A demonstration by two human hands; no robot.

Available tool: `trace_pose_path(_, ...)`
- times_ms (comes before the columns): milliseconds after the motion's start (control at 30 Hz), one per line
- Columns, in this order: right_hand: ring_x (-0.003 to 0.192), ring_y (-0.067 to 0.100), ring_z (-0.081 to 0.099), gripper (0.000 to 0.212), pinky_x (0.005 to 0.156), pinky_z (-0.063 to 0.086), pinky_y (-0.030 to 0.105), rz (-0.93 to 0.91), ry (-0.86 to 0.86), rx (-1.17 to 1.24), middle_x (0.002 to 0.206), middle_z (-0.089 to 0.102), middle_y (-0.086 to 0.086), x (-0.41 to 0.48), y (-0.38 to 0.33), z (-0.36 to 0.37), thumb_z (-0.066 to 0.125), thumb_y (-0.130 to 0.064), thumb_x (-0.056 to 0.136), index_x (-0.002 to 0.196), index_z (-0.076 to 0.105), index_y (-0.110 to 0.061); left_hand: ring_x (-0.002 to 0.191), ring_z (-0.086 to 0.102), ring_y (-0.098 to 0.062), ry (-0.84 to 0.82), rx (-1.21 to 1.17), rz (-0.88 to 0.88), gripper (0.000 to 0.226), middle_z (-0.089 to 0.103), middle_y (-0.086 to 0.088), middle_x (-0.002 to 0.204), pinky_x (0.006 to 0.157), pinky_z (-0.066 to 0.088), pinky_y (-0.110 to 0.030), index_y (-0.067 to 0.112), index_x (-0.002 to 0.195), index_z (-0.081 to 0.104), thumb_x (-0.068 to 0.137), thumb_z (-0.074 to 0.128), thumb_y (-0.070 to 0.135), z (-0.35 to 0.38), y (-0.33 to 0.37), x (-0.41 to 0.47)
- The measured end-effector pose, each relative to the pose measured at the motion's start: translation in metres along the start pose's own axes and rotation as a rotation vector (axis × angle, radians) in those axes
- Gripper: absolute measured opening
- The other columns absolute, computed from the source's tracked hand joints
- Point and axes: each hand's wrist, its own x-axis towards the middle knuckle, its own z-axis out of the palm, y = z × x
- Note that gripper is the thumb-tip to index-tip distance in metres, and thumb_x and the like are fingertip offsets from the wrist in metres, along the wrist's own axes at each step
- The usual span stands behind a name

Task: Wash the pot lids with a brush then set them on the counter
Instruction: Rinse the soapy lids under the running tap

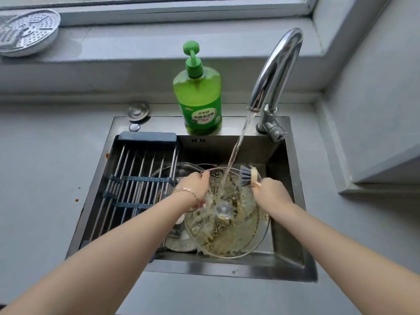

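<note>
Slippage is the main risk. Glass lid (229, 233) sits tilted over the right half of the sink (227, 269), knob (223, 210) facing up twd the camera. It has a greasy yellow film all over, w/ the water stream (236, 151) from the faucet (279, 71) landing on its far part. Left hand (193, 189) grasps the lid by its left rim, fingers curled over the edge. Right hand (270, 192) is clenched round the brush (248, 176), bristles at the lid's far-right rim.

One wet hand on a slick glass edge = poor purchase. Hard strokes on the far side could lever the lid out of that grip, I'd judge. It'd then drop onto the other lids (179, 242) lying in the sink bottom just under it, so a chip or crack is poss.

Splash is the 2nd issue: a stream hitting a tilted surface may throw water over the sink's front edge onto the counter (45, 178).

Rack (136, 173) spans the sink's left half, close to the left wrist, so a wide swing could knock the lid rim vs its bars. Soap bottle (200, 103) stands at the sink's back edge, well apart from the action. No washed lid visible on the counter yet.
</note>
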Motion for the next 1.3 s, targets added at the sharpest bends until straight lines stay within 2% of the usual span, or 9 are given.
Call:
trace_pose_path(233, 0.089, 0.031, 0.054, 0.017, 0.066, 0.038, 0.031, 0.223, 0.087, 0.080, 0.090, 0.060, 0.011, 0.017, 0.037, 0.042, 0.056, -0.020, 0.088, 0.077, 0.044, -0.015, 0.067, 0.054, -0.014, -0.052, 0.053, 0.056, 0.031, 0.057, 0.000, 0.093, 0.052, 0.040, -0.022, 0.014, 0.124, 0.044, 0.094, 0.042, 0.023, 0.003, -0.049, 0.015)
trace_pose_path(367, 0.075, 0.024, 0.049, 0.034, 0.060, 0.035, 0.029, 0.256, 0.116, 0.272, 0.068, 0.047, -0.002, 0.016, 0.035, 0.045, 0.064, -0.009, 0.084, 0.066, 0.037, -0.019, 0.077, 0.053, -0.015, -0.090, 0.087, 0.127, 0.026, 0.045, 0.011, 0.076, 0.068, 0.047, -0.026, 0.016, 0.119, 0.048, 0.095, 0.043, 0.025, 0.002, -0.066, 0.021)
trace_pose_path(567, 0.085, 0.039, 0.066, 0.033, 0.079, 0.053, 0.055, 0.222, 0.127, 0.655, 0.076, 0.056, 0.010, 0.005, 0.032, 0.042, 0.066, 0.009, 0.071, 0.073, 0.042, -0.014, 0.086, 0.063, -0.021, -0.119, 0.009, 0.165, 0.024, 0.064, -0.004, 0.097, 0.074, 0.051, -0.032, 0.014, 0.114, 0.053, 0.093, 0.045, 0.019, -0.005, -0.077, 0.022)
trace_pose_path(667, 0.079, 0.037, 0.068, 0.031, 0.076, 0.055, 0.054, 0.162, 0.192, 0.712, 0.075, 0.050, 0.006, -0.006, 0.016, 0.024, 0.057, 0.011, 0.080, 0.076, 0.041, -0.016, 0.077, 0.058, -0.020, -0.128, -0.094, 0.116, 0.015, 0.062, -0.009, 0.100, 0.075, 0.052, -0.034, 0.013, 0.105, 0.054, 0.093, 0.045, 0.016, -0.001, -0.085, 0.020)
trace_pose_path(933, 0.068, 0.033, 0.068, 0.037, 0.068, 0.059, 0.042, 0.107, 0.239, 0.899, 0.078, 0.049, 0.013, -0.042, 0.011, -0.053, 0.054, 0.017, 0.082, 0.077, 0.036, -0.014, 0.055, 0.043, -0.016, -0.349, -0.690, -0.227, 0.029, 0.048, -0.006, 0.074, 0.051, 0.036, -0.025, 0.011, 0.094, 0.045, 0.079, 0.068, 0.020, 0.026, -0.111, -0.004)
trace_pose_path(1033, 0.052, 0.025, 0.067, 0.039, 0.050, 0.058, 0.030, 0.126, 0.163, 1.081, 0.083, 0.053, 0.022, -0.052, 0.015, -0.067, 0.052, 0.022, 0.081, 0.080, 0.035, -0.014, 0.093, 0.063, -0.034, -0.592, -1.092, -0.201, 0.054, 0.065, -0.019, 0.108, 0.079, 0.051, -0.043, 0.012, 0.123, 0.047, 0.075, 0.073, 0.013, 0.022, -0.100, -0.032)
trace_pose_path(1133, 0.055, 0.028, 0.068, 0.037, 0.049, 0.058, 0.033, 0.175, 0.039, 1.226, 0.091, 0.054, 0.029, -0.053, 0.018, -0.064, 0.052, 0.022, 0.080, 0.084, 0.035, -0.011, 0.110, 0.051, -0.055, -0.758, -1.390, 0.019, 0.085, 0.054, -0.031, 0.125, 0.089, 0.042, -0.065, 0.032, 0.126, 0.051, 0.055, 0.070, -0.009, 0.008, -0.093, -0.051)
trace_pose_path(1233, 0.081, 0.037, 0.066, 0.025, 0.075, 0.055, 0.047, 0.096, 0.160, 0.707, 0.089, 0.062, 0.023, -0.043, 0.022, -0.049, 0.063, 0.004, 0.081, 0.096, 0.044, -0.004, 0.107, 0.051, -0.058, -0.744, -1.415, 0.105, 0.095, 0.052, -0.036, 0.123, 0.077, 0.049, -0.063, 0.042, 0.131, 0.041, 0.057, 0.043, -0.017, -0.008, -0.088, -0.070)
trace_pose_path(1300, 0.099, 0.038, 0.058, 0.021, 0.077, 0.042, 0.037, -0.014, 0.230, 0.164, 0.101, 0.061, 0.019, -0.045, 0.019, -0.045, 0.056, -0.014, 0.090, 0.107, 0.048, -0.002, 0.104, 0.054, -0.057, -0.724, -1.398, 0.102, 0.098, 0.054, -0.037, 0.120, 0.068, 0.054, -0.056, 0.042, 0.135, 0.034, 0.055, 0.043, -0.015, -0.014, -0.089, -0.077)
